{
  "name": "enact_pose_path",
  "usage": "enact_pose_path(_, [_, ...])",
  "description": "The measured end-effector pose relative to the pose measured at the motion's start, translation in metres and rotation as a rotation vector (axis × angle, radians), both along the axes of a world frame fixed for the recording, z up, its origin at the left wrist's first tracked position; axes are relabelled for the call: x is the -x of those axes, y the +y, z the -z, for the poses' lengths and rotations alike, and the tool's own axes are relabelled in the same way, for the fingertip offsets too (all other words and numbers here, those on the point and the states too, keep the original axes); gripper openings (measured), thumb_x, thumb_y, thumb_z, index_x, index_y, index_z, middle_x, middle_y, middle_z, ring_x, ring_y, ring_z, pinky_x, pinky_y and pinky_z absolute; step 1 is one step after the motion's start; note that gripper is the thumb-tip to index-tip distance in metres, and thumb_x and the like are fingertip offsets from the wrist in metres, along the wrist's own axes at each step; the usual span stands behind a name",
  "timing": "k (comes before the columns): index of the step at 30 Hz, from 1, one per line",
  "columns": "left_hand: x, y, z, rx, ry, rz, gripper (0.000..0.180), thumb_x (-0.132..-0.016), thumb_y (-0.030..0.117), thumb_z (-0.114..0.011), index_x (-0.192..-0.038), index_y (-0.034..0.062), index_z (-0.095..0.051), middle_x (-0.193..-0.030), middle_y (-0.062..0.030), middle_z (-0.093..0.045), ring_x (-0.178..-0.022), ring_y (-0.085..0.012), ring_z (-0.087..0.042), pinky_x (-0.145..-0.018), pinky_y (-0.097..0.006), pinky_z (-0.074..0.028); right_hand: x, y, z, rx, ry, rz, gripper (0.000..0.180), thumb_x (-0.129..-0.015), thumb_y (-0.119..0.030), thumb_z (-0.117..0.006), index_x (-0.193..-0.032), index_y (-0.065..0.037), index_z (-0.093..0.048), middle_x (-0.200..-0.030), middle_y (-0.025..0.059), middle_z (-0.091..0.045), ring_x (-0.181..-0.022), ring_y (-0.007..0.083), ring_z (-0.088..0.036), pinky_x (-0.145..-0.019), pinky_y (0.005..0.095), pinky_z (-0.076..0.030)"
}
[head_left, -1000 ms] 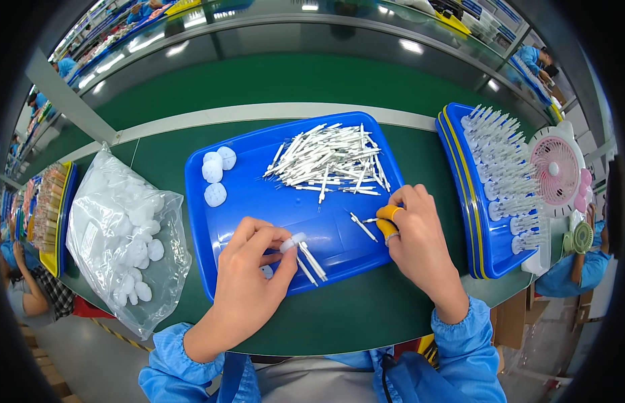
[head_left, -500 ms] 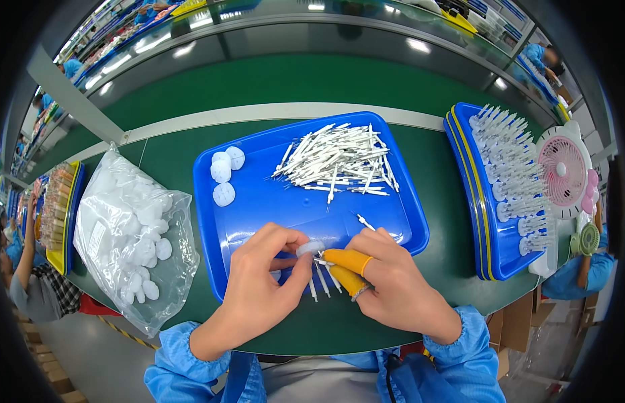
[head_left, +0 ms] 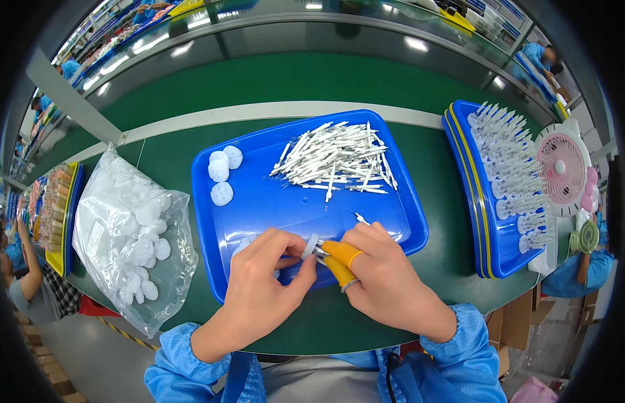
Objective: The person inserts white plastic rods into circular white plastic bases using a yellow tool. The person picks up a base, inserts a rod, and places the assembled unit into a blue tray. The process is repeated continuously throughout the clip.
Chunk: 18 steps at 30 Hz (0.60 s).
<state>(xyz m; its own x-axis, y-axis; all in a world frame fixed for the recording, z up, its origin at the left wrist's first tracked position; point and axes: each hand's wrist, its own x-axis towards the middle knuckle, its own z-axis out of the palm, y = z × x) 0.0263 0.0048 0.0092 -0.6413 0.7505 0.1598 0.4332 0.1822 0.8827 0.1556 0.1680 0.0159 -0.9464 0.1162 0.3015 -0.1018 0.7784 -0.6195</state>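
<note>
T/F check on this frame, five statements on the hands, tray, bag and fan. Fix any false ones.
1. The left hand holds a round white disc. True.
2. Yellow covers are worn on the left hand's fingers. False: the yellow covers are on fingers of the right hand.
3. A heap of white sticks lies in the middle blue tray. True.
4. The clear bag sits to the right of that tray. False: the clear bag is to its left.
5. A pink and white fan is at the right side of the picture. True.
</note>
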Motion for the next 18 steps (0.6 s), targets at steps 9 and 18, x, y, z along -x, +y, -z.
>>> enact_pose_path(9, [-0.002,-0.003,0.0,0.004,0.144,0.014,0.017,-0.085,-0.005,-0.076,-0.101,-0.0036,-0.07,-0.091,-0.0133,-0.067,-0.078,-0.0246,-0.074,-0.071,-0.035,-0.064,-0.002,-0.015,0.005,0.131,0.123,0.1,0.04,-0.063,0.01,-0.07,-0.102,0.007,-0.075,-0.085,0.0144,-0.063,-0.076,0.0331,-0.058,-0.068,0.043,-0.046])
enact_pose_path(18, [-0.006,-0.003,0.0,-0.013,0.055,-0.034,0.027,-0.09,0.002,-0.08,-0.114,-0.0028,-0.068,-0.1,-0.0152,-0.07,-0.089,-0.0264,-0.077,-0.077,-0.035,-0.064,0.004,-0.022,0.008,0.186,0.139,0.206,0.04,-0.065,0.012,-0.071,-0.104,0.006,-0.076,-0.089,0.0138,-0.065,-0.079,0.0321,-0.059,-0.07,0.043,-0.046])
